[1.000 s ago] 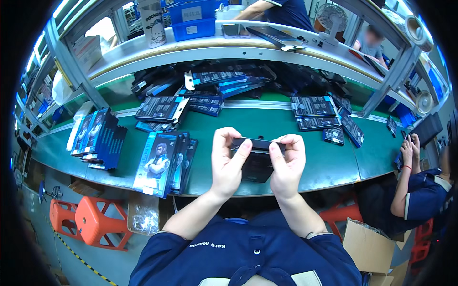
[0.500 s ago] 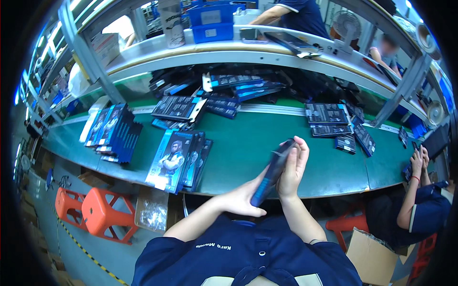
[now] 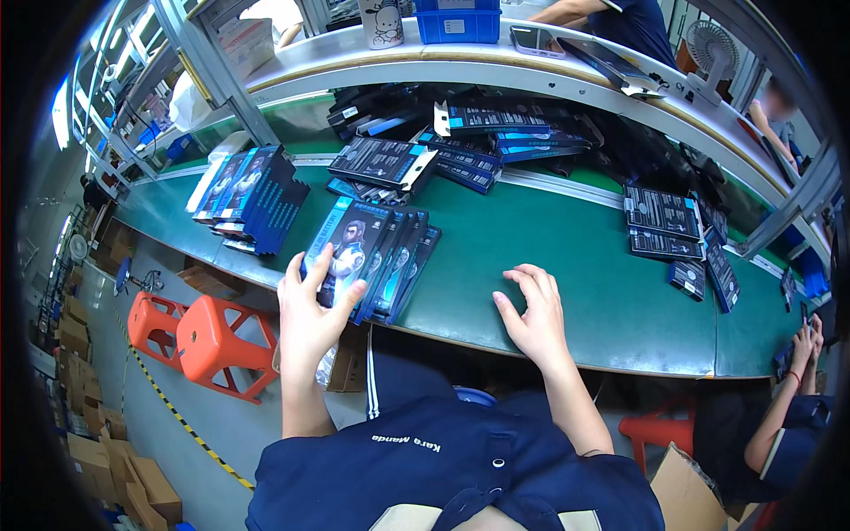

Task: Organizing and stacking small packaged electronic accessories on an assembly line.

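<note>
My left hand (image 3: 312,305) is at the lower left corner of the front box (image 3: 350,248) in a leaning row of flat, dark blue printed boxes. Its fingers and thumb are spread over that corner without closing around it. More boxes (image 3: 409,265) of the same kind lean behind, their edges fanned to the right. My right hand (image 3: 536,319) hovers over the green table (image 3: 575,265) near its front edge, fingers apart and nothing in them.
Another stack of boxes (image 3: 257,199) stands farther left. Loose boxes (image 3: 381,164) pile up at the back beneath a white shelf (image 3: 443,66), and several more (image 3: 664,212) lie at right. Orange stools (image 3: 217,341) stand below the table. A co-worker's hands (image 3: 804,345) are at far right.
The box that both hands held now rests at the front of the leaning row. My left hand has moved left with it; my right hand has let go. The view has shifted.
</note>
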The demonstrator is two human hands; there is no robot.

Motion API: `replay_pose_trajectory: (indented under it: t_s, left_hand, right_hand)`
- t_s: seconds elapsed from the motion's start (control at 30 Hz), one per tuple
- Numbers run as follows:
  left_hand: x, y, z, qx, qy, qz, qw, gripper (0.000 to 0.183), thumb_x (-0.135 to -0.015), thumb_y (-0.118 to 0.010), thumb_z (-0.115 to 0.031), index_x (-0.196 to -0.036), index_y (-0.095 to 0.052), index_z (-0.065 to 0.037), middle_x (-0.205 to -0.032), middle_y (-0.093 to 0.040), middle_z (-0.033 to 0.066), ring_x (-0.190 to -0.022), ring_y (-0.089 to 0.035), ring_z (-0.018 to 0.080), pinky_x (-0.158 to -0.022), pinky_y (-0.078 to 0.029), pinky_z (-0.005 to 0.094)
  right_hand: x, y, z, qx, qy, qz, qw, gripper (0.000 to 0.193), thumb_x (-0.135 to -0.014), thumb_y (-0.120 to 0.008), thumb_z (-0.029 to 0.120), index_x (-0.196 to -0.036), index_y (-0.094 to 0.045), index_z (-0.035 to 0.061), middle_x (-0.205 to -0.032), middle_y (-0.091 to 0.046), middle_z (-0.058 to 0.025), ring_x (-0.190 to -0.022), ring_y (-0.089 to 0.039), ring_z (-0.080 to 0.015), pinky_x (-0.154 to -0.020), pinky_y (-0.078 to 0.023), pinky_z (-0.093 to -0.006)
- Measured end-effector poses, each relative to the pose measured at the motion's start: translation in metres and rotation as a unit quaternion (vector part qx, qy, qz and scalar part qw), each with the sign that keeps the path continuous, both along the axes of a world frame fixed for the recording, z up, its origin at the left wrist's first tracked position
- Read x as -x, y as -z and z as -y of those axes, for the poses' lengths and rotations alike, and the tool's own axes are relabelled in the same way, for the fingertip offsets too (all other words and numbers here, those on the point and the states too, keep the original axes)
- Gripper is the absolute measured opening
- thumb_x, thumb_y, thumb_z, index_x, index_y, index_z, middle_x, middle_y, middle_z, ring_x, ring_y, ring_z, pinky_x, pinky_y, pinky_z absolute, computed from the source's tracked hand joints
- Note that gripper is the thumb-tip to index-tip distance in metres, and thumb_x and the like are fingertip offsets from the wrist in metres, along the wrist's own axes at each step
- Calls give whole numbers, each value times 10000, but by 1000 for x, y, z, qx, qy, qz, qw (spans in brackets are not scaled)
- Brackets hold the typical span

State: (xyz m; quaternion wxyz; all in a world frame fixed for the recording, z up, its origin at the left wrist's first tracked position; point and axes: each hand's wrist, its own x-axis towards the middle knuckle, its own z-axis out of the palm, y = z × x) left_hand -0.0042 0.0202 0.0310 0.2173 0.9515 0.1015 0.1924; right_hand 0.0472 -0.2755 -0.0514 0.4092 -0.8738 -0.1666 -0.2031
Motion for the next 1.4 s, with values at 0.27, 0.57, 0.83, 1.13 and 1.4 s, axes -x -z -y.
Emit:
replay_pose_trajectory:
  t_s: [0.27, 0.57, 0.83, 1.13, 1.4]
  left_hand:
    - [-1, 64, -3, 184, 60, 332, 923, 1073, -754, -775, -496, -1534, -164, -84, -1584, -10, 212, -1461, -146, 404, -1121, -235, 583]
    - [-12, 100, 21, 31, 58, 258, 964, 1262, -620, -891, -338, -1531, -50, -104, -1545, 22, 305, -1441, -87, 476, -1154, -160, 564]
    - [-11, 97, 21, 81, 66, 246, 964, 1071, -621, -858, -185, -1467, -206, -111, -1524, -75, 304, -1407, -203, 463, -1128, -236, 525]
    - [-5, 113, 10, 59, 99, 280, 953, 1166, -618, -869, -254, -1493, -117, -80, -1542, -18, 289, -1441, -126, 426, -1167, -149, 514]
    - [-16, 105, 27, 19, 75, 274, 959, 1224, -586, -910, -240, -1485, -85, -144, -1519, 46, 378, -1421, -74, 563, -1106, -249, 617]
  right_hand:
    - [1, 1, 3, -15, 5, 0, 1000, 287, -827, -715, 199, -1039, -657, 14, -1119, -595, -137, -1062, -564, -320, -922, -457, -424]
    - [1, 1, 2, 11, 4, 8, 1000, 272, -833, -710, 225, -1014, -667, 26, -1125, -591, -135, -1068, -562, -317, -923, -447, -431]
    - [1, 3, 3, 12, 8, 5, 1000, 274, -831, -712, 228, -1011, -670, 25, -1127, -592, -139, -1076, -561, -319, -923, -447, -431]
    - [0, -1, 2, 12, 3, -5, 1000, 270, -834, -706, 222, -1008, -674, 19, -1142, -591, -146, -1083, -560, -322, -927, -447, -432]
    - [1, -1, 1, 31, 4, -1, 1000, 277, -823, -717, 209, -1030, -666, 32, -1149, -590, -145, -1066, -565, -318, -906, -458, -418]
